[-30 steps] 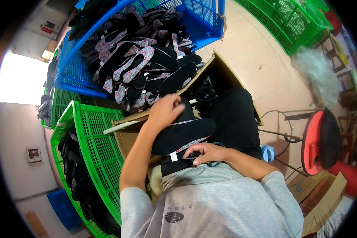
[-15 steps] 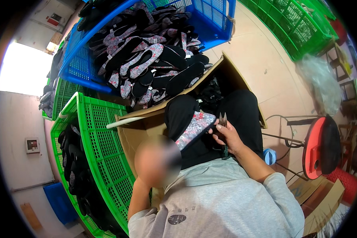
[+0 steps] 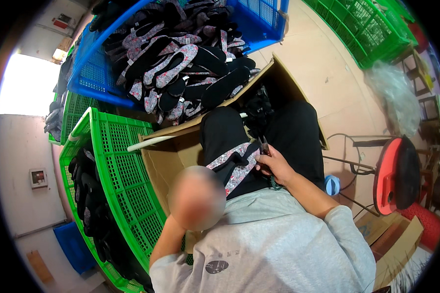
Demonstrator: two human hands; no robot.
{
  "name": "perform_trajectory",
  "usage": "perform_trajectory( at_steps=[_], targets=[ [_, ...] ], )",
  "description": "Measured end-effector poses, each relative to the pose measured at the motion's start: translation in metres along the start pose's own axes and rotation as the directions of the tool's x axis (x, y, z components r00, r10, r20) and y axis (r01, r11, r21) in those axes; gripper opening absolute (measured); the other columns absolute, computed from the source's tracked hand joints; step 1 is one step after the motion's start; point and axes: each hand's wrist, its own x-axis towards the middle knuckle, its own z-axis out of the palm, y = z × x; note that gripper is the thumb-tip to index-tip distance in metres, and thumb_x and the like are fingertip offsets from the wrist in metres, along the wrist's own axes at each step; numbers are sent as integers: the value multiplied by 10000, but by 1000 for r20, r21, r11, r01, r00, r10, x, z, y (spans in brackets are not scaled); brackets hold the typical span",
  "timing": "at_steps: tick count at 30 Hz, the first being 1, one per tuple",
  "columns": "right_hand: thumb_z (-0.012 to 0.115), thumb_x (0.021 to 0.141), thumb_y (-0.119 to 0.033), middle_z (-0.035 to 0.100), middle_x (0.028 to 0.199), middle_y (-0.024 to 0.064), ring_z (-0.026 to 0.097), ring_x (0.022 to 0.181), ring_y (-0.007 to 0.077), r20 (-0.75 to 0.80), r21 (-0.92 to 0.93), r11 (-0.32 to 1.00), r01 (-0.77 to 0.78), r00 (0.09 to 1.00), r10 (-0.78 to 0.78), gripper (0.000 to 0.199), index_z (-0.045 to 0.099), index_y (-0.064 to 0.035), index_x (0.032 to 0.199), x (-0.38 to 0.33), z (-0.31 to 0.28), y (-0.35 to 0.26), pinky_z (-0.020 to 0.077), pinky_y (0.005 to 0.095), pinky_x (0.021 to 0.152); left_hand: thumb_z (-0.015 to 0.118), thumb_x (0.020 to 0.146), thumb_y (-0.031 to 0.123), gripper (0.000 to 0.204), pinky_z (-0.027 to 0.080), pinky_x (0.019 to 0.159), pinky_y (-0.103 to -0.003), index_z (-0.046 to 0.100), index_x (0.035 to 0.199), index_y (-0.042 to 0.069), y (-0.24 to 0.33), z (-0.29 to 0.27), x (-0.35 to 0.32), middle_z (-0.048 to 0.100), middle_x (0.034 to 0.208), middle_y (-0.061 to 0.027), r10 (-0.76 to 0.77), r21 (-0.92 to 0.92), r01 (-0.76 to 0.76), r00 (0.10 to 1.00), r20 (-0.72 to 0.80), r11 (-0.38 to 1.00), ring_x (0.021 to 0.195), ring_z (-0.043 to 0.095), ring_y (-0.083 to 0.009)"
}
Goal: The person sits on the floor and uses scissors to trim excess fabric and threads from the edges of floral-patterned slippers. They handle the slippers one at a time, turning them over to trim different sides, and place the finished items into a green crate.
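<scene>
A floral grey-and-pink slipper [image 3: 242, 172] with a black lining lies across my lap, its opening facing up. My left hand [image 3: 198, 198] grips one end of it; the fingers are blurred over. My right hand [image 3: 278, 167] is closed around small dark thread snips [image 3: 264, 146], the blades pointing away from me beside the slipper's far end. Fingers of that hand touch the slipper's edge. A dark green cord [image 3: 275, 183] hangs below the right hand.
A cardboard box [image 3: 298, 80] with black scraps [image 3: 259, 105] stands at my knees. Beyond it, a blue crate [image 3: 259, 29] overflows with similar slippers [image 3: 173, 68]. A green crate [image 3: 127, 161] of dark slippers is at left. A red-and-black round seat [image 3: 391, 176] stands at right.
The slipper has turned from showing its floral outside and sole edge to showing its opening. My right hand with the snips has shifted slightly left and nearer to me.
</scene>
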Motion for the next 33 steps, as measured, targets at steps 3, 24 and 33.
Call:
perform_trajectory(
  at_steps=[3, 24, 33],
  targets=[
    [652, 914, -127, 571, 789, 0, 524, 595, 57, -5, -18, 1000, -10, 1000, 10, 210, 516, -91, 1070, 0, -5, 6, 342, 193, 442, 773, 692, 74, 244, 492, 891, -432, 682, 918, 65, -11, 11, 21, 634, 961, -108, -108, -55, 110, 994, 32, 992, 950, 618, -316],
    [693, 877, -15, 621, 919, -37, 560, 810, 50, -135, -182, 980, 83, 985, -109, 316, 605, -58, 1177, -4, 8, -1, 448, 202, 721, 719, 777, 76, 254, 487, 742, -313, 661, 1018, 21, -36, 48, 85, 578, 893, -83, -271, -277, 389, 884, 381, 879, 827, 595, -200],
    [705, 902, -132, 659, 986, 6, 581, 884, 72, -10, -504, 839, 204, 970, -243, 289, 641, -1, 1151, -7, 12, -2, 463, 227, 821, 700, 817, 79, 106, 475, 648, -280, 672, 863, -12, -34, 63, 78, 613, 800, -66, -458, -369, 558, 826, 328, 743, 699, 586, -134]
  ],
)
